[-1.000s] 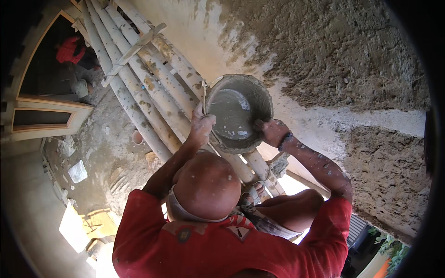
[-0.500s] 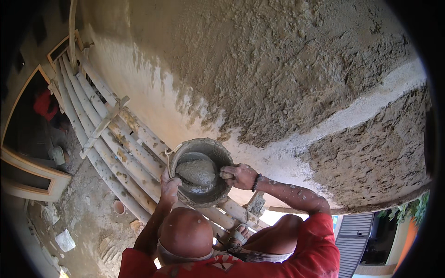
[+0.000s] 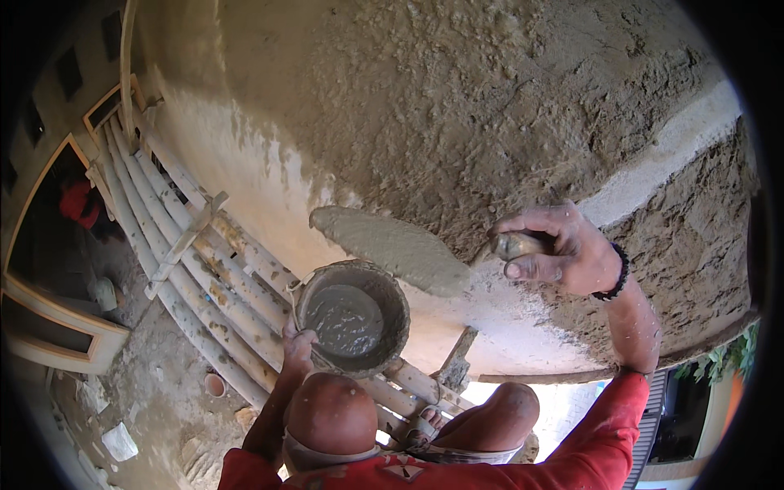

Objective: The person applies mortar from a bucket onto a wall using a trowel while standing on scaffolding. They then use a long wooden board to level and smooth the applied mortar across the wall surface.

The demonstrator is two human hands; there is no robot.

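My left hand (image 3: pixel 299 346) grips the near left rim of a mortar-crusted bucket (image 3: pixel 397 333). Grey wet mortar (image 3: pixel 345 322) lies inside it. My right hand (image 3: pixel 563 249) is raised beside the wall, its fingers wrapped round the rounded handle (image 3: pixel 521 244) of a trowel. From the trowel's end a long smear of wet mortar (image 3: pixel 396 249) stretches leftward across the wall above the bucket. The trowel's blade cannot be made out; whether the mortar is on it or on the wall is unclear.
The wall (image 3: pixel 457 106) has rough brown plaster above a pale band. Scaffold poles (image 3: pixel 192 261) run to the far left, tied by a crosspiece (image 3: pixel 186 243). Below are a small pot (image 3: pixel 215 385) and a white scrap (image 3: pixel 119 442) on the dirty ground. Someone in red (image 3: pixel 78 204) is at the doorway.
My right hand has lifted the trowel out of the bucket and moved up and right to the wall. The mortar mound has left the bucket; a long smear now shows at the wall.
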